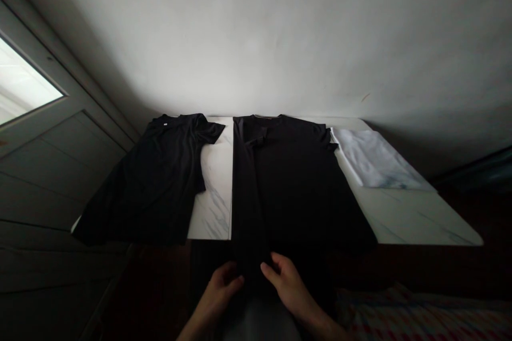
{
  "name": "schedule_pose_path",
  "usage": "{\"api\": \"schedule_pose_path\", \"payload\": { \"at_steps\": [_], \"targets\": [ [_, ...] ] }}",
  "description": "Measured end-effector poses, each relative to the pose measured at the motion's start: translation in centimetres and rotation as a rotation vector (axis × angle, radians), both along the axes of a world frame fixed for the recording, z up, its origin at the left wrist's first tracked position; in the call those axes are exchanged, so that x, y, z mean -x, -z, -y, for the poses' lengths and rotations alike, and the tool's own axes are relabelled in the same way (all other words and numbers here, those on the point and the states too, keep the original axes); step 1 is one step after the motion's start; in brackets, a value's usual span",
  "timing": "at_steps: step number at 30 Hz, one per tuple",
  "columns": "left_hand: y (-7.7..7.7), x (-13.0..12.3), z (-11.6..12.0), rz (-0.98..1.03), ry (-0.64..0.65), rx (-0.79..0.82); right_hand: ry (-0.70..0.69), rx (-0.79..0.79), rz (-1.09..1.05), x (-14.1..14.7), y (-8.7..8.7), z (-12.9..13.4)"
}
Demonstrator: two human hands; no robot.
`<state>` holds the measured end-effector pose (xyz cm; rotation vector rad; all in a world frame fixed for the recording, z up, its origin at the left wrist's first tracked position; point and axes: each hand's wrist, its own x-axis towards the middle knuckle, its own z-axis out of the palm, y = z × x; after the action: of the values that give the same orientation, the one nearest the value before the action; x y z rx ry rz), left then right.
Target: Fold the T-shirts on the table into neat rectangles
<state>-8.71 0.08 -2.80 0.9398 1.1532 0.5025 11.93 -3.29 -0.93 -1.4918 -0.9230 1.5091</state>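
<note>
Light is dim; the pane [24, 84] glares white at left. The wall [248, 42] darkens rightward, the floor [150, 287] sinks into shadow, the middle shirt [300, 186] loses detail, the door [44, 186] looks stretched.

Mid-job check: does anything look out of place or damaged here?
A small brownish streak marks the pale wall above the white cloth, odd against the otherwise plain surface. The middle black shirt looks lopsided, one side folded over its front. No spill shows; the shirt is too dark to judge small flaws.
</note>
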Motion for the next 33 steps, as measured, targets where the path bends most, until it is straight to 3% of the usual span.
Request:
{"api": "schedule_pose_path", "payload": {
  "at_steps": [3, 5, 7, 9, 11, 13, 16, 19, 23, 26, 29, 33],
  "targets": [
    [-3.9, 1.9, -2.4, -0.267, 0.281, -0.156, 0.049, 0.081, 0.237, -0.8, 2.0, 0.3],
    [-7.1, 2.2, -5.3, -0.343, 0.453, -0.299, -0.010, 0.113, 0.393, -1.7, 2.4, 0.8],
    [-9.7, 1.4, -9.5, -0.360, 0.548, -0.501, -0.139, 0.088, 0.504, -2.8, 1.3, 1.2],
    [-11.1, -0.5, -15.1, -0.401, 0.565, -0.727, -0.265, 0.023, 0.558, -3.9, -1.1, 0.9],
    [-11.2, -2.8, -21.5, -0.483, 0.576, -0.898, -0.345, -0.052, 0.545, -4.9, -3.9, -0.5],
    [-10.7, -5.1, -28.0, -0.603, 0.561, -1.005, -0.387, -0.117, 0.464, -5.8, -6.2, -3.5],
    [-10.4, -7.7, -36.2, -0.719, 0.562, -1.071, -0.309, -0.195, 0.394, -7.4, -8.1, -10.8],
    [-10.9, -9.5, -42.3, -0.789, 0.531, -1.112, -0.145, -0.269, 0.536, -9.6, -8.6, -19.9],
    [-11.1, -11.4, -48.5, -0.875, 0.480, -1.161, -0.025, -0.329, 0.836, -12.2, -9.1, -31.3],
    [-10.3, -12.7, -52.6, -0.910, 0.463, -1.184, 0.032, -0.287, 1.021, -13.1, -9.1, -37.9],
    [-9.3, -13.5, -55.8, -0.924, 0.484, -1.178, 0.026, -0.231, 1.138, -13.4, -8.2, -42.4],
    [-8.0, -13.8, -58.6, -0.910, 0.560, -1.143, 0.005, -0.188, 1.194, -13.7, -6.3, -45.1]
  ]
}}
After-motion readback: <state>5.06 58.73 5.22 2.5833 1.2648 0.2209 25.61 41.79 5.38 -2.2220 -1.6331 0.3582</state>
